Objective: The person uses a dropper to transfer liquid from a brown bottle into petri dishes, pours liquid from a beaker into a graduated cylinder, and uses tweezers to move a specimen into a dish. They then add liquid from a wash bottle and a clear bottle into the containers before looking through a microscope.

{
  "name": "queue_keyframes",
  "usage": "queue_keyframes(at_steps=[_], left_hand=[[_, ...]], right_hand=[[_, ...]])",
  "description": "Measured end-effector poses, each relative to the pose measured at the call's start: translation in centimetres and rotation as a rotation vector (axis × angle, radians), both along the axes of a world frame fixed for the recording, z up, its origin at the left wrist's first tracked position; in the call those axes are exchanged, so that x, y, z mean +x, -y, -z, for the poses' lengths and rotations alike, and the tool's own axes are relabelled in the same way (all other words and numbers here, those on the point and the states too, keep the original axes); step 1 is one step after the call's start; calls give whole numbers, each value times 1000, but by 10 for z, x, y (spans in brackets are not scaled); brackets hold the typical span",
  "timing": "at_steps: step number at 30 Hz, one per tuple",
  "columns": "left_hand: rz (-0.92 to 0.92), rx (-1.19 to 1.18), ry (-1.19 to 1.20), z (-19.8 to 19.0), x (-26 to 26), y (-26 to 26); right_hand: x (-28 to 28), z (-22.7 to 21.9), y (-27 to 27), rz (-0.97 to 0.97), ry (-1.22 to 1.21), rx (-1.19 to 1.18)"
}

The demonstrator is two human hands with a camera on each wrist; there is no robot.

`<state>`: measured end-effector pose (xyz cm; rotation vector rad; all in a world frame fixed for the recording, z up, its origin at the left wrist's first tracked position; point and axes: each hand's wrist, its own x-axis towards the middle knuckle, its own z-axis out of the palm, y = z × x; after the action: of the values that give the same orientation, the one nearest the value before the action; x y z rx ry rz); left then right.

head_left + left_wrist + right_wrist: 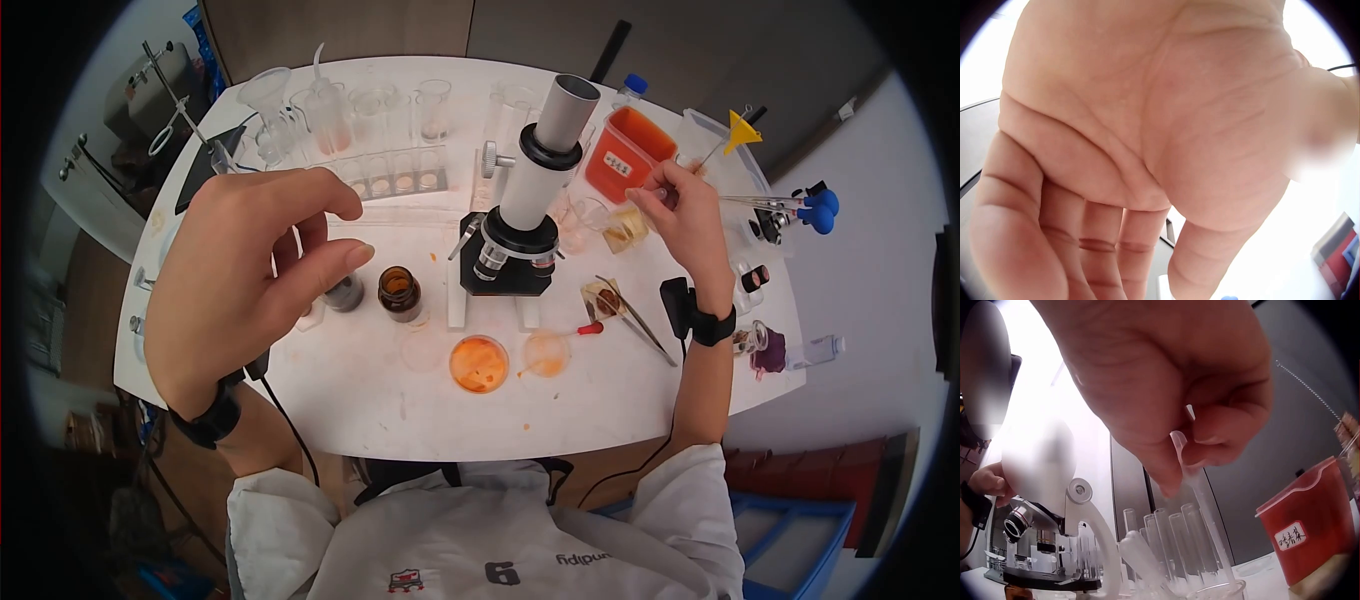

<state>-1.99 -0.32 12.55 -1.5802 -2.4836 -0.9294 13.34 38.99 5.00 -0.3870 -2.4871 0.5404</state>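
My left hand hangs over the left side of the table with nothing in it. Its fingers bend loosely, the thumb and index tip apart; its bare palm fills the left wrist view. At the right, my right hand is beside the red-orange tub. Between its thumb and fingers it pinches a thin translucent plastic stick, whose flattened end pokes up past the fingertips. The stick's lower end reaches a small glass beaker, where other pale plastic pieces lean. Fingers hide part of the stick.
A microscope stands mid-table between my hands. Before it are a brown bottle, an orange-filled dish and tweezers. Glassware and a test tube rack line the back; a yellow funnel is at the right.
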Motion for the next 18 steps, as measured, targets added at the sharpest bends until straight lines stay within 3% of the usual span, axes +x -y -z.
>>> queue_keyframes(at_steps=[12,18], left_hand=[[10,6,16,2,-1,-1],[10,-19,41,2,3,-4]], right_hand=[[-3,16,-5,-32,133,-27],[18,-1,11,19,9,-24]])
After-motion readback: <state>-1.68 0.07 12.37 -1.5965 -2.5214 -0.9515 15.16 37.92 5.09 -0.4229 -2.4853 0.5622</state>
